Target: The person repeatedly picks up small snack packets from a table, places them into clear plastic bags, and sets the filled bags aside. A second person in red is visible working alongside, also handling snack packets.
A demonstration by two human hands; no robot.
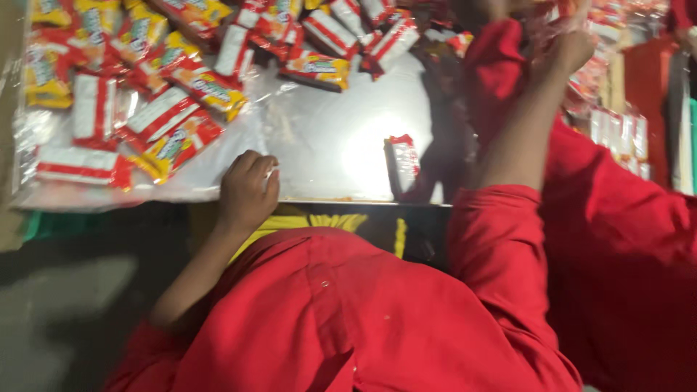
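Left hand (248,190) rests curled at the lower edge of the shiny table (327,138), centre-left, fingers closed on a small pale item, unclear. Right hand (570,47), upper right, grips a clear wrapper (544,25). One red-and-white packet (403,163) lies alone at centre.

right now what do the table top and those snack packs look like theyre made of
Table top: looks like polished metal under a clear plastic sheet; it throws a bright glare, and the sheet wrinkles at the left edge.
Snack packs: glossy printed plastic film, in red, white and yellow, judging by their sheen and crimped ends. The left hand rests curled at the table's near edge.
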